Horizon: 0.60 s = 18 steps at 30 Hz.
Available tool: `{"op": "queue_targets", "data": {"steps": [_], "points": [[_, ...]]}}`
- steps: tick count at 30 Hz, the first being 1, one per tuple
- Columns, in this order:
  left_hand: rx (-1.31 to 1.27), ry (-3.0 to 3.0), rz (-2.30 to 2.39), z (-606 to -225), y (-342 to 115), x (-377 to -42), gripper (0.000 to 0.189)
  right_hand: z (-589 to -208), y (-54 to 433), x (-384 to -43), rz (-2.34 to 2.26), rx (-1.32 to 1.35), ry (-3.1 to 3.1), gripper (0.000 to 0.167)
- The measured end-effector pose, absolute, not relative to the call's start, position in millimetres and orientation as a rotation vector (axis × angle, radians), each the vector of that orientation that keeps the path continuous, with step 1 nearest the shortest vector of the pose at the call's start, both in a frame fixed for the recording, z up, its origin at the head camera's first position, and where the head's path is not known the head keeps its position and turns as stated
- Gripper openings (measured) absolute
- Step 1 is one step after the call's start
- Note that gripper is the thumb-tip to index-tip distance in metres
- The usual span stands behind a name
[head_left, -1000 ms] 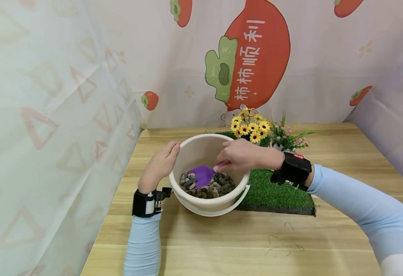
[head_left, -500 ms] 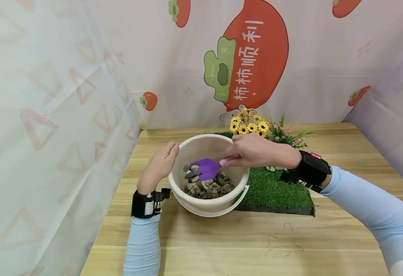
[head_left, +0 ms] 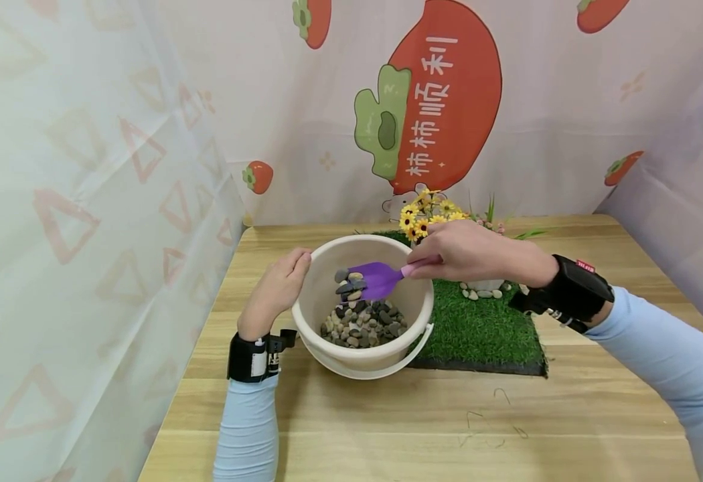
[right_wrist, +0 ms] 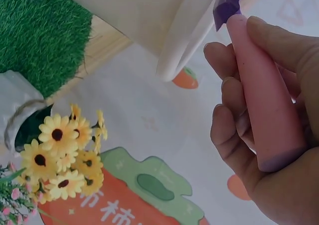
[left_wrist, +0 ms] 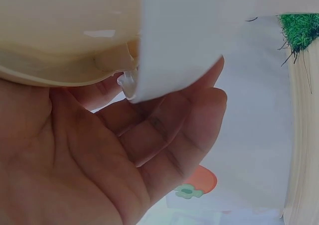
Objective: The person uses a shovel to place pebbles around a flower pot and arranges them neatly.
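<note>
A cream-white bucket [head_left: 425,321] stands on the table with a layer of pebbles [head_left: 363,329] at its bottom. My left hand [head_left: 276,288] grips its left rim; in the left wrist view the fingers [left_wrist: 174,135] curl round beneath the rim's outside. My right hand [head_left: 472,249], at the bucket's right rim, holds a small purple shovel [head_left: 380,281]. Its pink handle [right_wrist: 264,95] lies across the palm in the right wrist view. Several grey and tan stones [head_left: 351,286] rest on the blade, which hangs inside the bucket above the other pebbles.
Right of the bucket lies an artificial grass mat [head_left: 484,335] with small stones [head_left: 481,293] on it. Yellow flowers [head_left: 418,215] in a white pot [right_wrist: 20,100] stand behind my right hand. The bucket's bail [head_left: 414,351] hangs at the front. Patterned cloth walls [head_left: 303,134] surround the wooden table [head_left: 387,428].
My right hand has risen and moved right, lifting the shovel with stones on its blade out of the pebbles. The left hand stays at the rim.
</note>
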<state>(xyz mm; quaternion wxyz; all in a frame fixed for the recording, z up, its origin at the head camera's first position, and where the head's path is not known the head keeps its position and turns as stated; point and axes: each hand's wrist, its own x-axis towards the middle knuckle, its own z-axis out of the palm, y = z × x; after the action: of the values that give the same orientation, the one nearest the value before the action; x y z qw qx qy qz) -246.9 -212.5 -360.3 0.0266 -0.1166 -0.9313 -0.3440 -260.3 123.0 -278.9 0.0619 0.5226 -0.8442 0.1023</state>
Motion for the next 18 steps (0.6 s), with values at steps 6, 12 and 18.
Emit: {"op": "queue_targets", "data": {"steps": [6,12,18], "points": [[-0.351,-2.879,-1.064,-361,-213,-247,0.043,-275,131,-258,0.283,1.534,-2.581,0.011],[-0.345,-2.884,-1.067,-360,-213,-247,0.045,-271,143,-254,0.289,1.463,-2.605,0.009],[-0.337,-2.885,-1.056,-358,-213,-245,0.043,-268,154,-252,0.246,1.446,-2.557,0.008]]}}
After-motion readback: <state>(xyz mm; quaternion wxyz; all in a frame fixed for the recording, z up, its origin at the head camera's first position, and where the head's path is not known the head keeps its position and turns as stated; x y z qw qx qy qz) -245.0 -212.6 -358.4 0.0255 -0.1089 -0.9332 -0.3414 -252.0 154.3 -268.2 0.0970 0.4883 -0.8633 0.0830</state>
